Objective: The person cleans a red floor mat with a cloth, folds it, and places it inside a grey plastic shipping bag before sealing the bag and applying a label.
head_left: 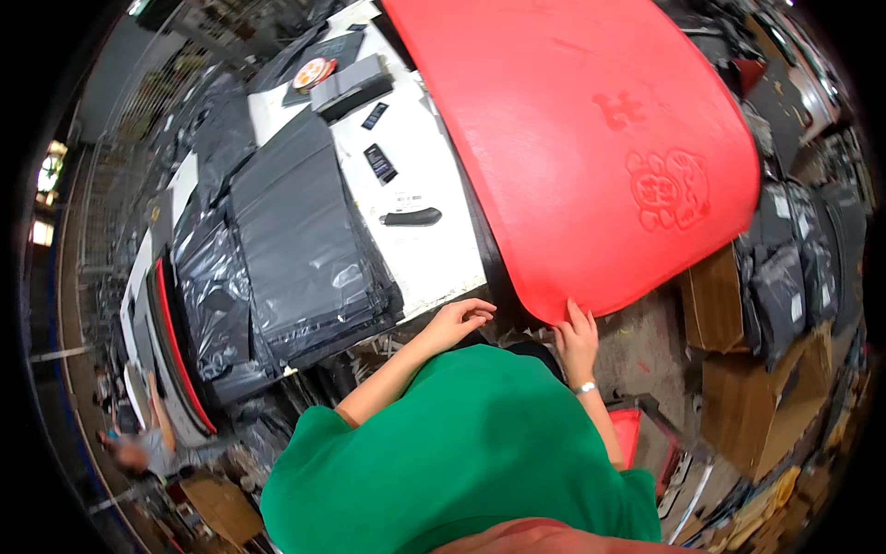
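A large red mat (572, 138) with rounded corners and an embossed cartoon figure lies to the right of the white table surface (434, 263). My right hand (578, 346) is at its near corner, fingertips over the top of the rim; the grip's underside is hidden. My left hand (454, 325) hovers by the table's near edge, fingers loosely bent and apart, holding nothing. Beyond it lies a black-handled knife or cutter (412, 218). Two small dark labels (379, 163) rest farther back.
Black plastic bags (300, 231) are stacked left of the white surface. A grey box (352, 88) sits at the back. Open cardboard boxes (766, 397) and wrapped dark packages (780, 277) stand at right. Far left, another person (148, 448) reaches toward a red-edged stack (185, 351).
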`<action>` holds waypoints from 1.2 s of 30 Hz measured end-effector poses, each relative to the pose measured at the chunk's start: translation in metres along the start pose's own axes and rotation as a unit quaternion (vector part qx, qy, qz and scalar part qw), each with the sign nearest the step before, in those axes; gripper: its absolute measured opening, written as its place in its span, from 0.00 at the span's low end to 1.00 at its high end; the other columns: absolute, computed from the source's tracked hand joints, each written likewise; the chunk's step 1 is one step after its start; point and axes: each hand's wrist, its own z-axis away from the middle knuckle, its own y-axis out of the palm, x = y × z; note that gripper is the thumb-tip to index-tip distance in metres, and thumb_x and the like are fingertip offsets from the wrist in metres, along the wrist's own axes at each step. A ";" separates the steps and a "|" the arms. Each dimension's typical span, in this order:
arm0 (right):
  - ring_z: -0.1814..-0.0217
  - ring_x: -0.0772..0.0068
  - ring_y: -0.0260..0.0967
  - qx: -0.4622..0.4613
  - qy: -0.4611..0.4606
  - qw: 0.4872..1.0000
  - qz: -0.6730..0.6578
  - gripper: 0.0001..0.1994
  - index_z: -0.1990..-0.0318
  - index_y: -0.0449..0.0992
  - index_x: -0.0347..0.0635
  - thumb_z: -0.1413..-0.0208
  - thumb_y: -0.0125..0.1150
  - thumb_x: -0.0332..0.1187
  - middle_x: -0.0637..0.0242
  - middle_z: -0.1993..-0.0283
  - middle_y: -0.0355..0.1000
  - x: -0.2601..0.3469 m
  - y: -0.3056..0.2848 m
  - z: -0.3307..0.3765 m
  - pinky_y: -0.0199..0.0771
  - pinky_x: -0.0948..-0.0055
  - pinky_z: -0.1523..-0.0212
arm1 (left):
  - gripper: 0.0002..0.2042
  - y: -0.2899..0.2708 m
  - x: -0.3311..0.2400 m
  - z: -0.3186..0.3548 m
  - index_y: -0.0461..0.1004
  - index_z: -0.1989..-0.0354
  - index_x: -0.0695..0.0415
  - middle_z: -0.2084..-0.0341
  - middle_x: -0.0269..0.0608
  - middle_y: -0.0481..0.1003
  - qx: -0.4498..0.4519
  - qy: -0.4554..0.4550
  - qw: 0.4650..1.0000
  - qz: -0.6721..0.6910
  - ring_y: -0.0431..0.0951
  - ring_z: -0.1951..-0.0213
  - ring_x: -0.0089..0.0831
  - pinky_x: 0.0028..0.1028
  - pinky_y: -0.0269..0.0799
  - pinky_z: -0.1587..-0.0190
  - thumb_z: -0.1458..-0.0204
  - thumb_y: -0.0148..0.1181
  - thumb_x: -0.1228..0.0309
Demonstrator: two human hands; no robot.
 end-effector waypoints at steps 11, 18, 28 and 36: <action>0.42 0.57 0.60 -0.108 0.161 0.971 -0.140 0.03 0.69 0.71 0.36 0.50 0.56 0.25 0.55 0.44 0.60 -0.057 -0.047 -0.103 0.60 0.65 0.45 | 0.19 -0.223 0.014 -0.110 0.69 0.51 0.60 0.53 0.49 0.70 -0.437 0.083 0.816 -0.370 0.69 0.50 0.44 0.35 0.64 0.48 0.54 0.55 0.71; 0.39 0.55 0.57 0.013 0.258 0.965 -0.037 0.03 0.70 0.70 0.39 0.49 0.55 0.28 0.55 0.34 0.49 -0.044 -0.049 -0.105 0.59 0.67 0.44 | 0.19 -0.281 0.019 -0.151 0.72 0.56 0.62 0.51 0.47 0.70 -0.344 0.086 0.782 -0.513 0.69 0.48 0.39 0.33 0.64 0.47 0.57 0.59 0.67; 0.50 0.62 0.64 0.057 0.245 0.966 -0.050 0.04 0.71 0.70 0.36 0.50 0.56 0.27 0.56 0.32 0.47 -0.038 -0.057 -0.109 0.64 0.72 0.52 | 0.07 -0.295 0.021 -0.145 0.75 0.66 0.53 0.82 0.47 0.74 -0.396 0.114 0.774 -0.481 0.76 0.77 0.43 0.38 0.71 0.72 0.51 0.53 0.69; 0.50 0.69 0.65 0.102 0.256 0.943 -0.187 0.03 0.73 0.72 0.36 0.53 0.59 0.25 0.56 0.31 0.45 -0.057 -0.066 -0.099 0.64 0.74 0.53 | 0.08 -0.218 -0.120 -0.175 0.78 0.65 0.49 0.72 0.40 0.78 -0.527 0.332 0.769 -0.143 0.78 0.71 0.37 0.29 0.72 0.69 0.51 0.53 0.68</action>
